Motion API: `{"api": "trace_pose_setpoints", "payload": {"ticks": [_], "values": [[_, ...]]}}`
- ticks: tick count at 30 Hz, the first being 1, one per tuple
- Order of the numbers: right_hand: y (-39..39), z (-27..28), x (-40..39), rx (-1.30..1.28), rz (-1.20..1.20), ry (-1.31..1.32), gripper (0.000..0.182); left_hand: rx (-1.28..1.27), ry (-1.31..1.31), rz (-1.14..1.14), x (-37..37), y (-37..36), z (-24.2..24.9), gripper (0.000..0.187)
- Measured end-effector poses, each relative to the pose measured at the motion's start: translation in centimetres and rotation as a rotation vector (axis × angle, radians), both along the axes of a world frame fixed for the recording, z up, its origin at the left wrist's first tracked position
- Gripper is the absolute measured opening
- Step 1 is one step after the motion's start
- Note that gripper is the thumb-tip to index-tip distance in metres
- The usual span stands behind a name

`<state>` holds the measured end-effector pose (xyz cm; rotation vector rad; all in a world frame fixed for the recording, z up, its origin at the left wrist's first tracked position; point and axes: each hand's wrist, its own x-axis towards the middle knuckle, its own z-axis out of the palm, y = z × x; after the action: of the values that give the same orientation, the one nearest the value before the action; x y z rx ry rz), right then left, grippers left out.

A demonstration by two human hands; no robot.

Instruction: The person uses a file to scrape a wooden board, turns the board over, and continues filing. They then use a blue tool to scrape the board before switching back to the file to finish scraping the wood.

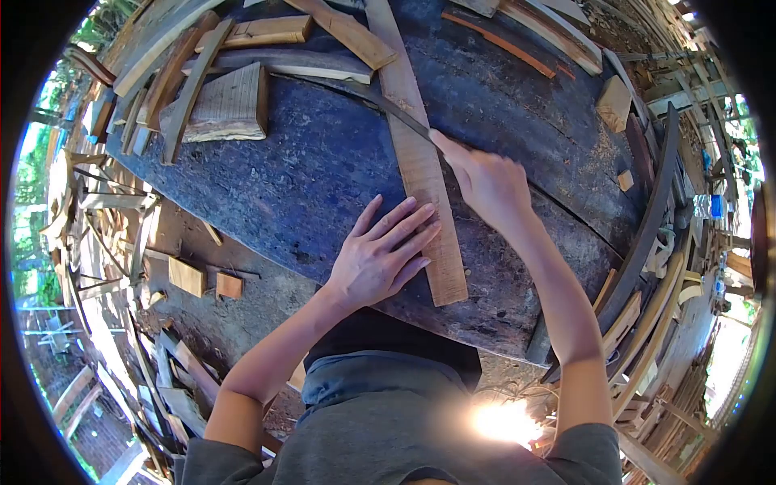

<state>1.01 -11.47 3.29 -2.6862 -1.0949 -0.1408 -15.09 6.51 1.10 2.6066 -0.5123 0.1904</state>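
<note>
A long, flat wooden plank (pixel 444 234) lies lengthwise on the dark worktable (pixel 315 178), its near end close to the table's edge. My left hand (pixel 380 255) rests with spread fingers on the table and the plank's left side. In my right hand (pixel 489 182) is the end of a thin, dark, slightly curved blade-like tool (pixel 404 118); the fingers are wrapped round it. The tool crosses over the plank and reaches toward the upper left. Its grip is hidden in the hand.
A thick wooden block (pixel 230 103) and several wood strips lie at the table's upper left. Small offcuts (pixel 614 103) and sawdust are at the right. A long curved dark strip (pixel 647 234) runs along the right edge. Wood scraps cover the ground at left.
</note>
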Motion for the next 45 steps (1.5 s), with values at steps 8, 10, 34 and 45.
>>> {"api": "trace_pose_setpoints", "payload": {"ticks": [8,10,34,45], "values": [[-3.2,0.7,-5.0,-0.033,0.053,0.165,0.055,-0.004,-0.052,0.018,-0.1,-0.3,-0.2,0.049],[-3.9,1.2,-6.0,-0.066,0.043,0.150,0.055,-0.029,-0.074,0.022,-0.1,-0.4,-0.1,0.047],[-1.7,0.7,-17.2,0.349,-0.407,0.280,0.095,-1.102,0.274,0.307,-1.2,-4.7,-0.3,0.070],[-9.0,4.8,-16.8,1.669,-0.562,1.375,0.061,-1.756,0.828,0.242,0.9,-7.7,6.4,0.034]]}}
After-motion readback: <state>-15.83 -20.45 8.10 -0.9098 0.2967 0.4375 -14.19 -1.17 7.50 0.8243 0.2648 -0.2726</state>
